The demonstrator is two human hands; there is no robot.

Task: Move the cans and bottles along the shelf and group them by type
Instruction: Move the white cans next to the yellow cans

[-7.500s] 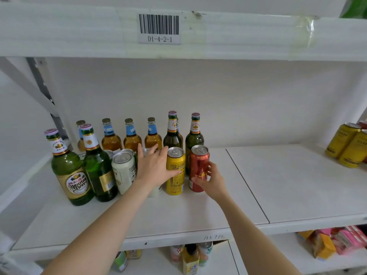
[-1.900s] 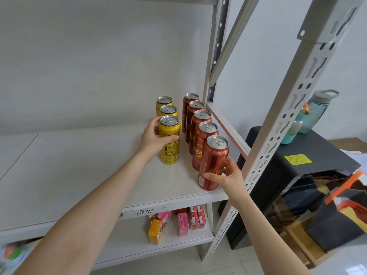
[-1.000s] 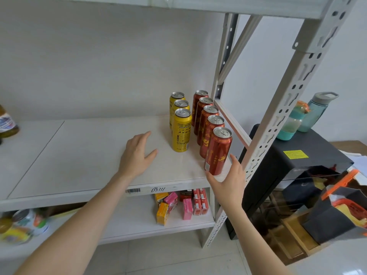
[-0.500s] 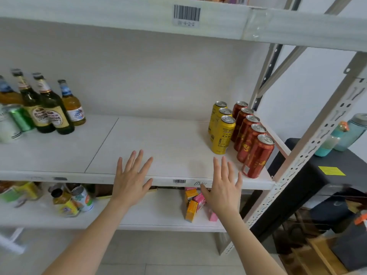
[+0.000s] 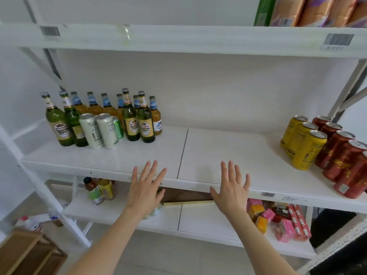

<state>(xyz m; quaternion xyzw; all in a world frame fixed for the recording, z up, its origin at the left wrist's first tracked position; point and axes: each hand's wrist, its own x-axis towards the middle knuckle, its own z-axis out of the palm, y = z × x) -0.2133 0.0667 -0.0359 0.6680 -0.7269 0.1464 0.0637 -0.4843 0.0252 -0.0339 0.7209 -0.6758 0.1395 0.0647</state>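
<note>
Cans released since earlier: left hand (image 5: 146, 189), right hand (image 5: 231, 190) empty, fingers spread, over shelf (image 5: 228, 151) edge; yellow cans (image 5: 303, 143) and red cans (image 5: 341, 155) stand in separate rows, far right.

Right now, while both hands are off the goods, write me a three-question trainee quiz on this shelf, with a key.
1. True or false: the left hand and the right hand are both open and hold nothing.
2. The yellow cans stand at the shelf's: A) left end B) middle C) right end.
3. How many yellow cans are in that row?

Key: 1 true; 2 C; 3 three.
</note>
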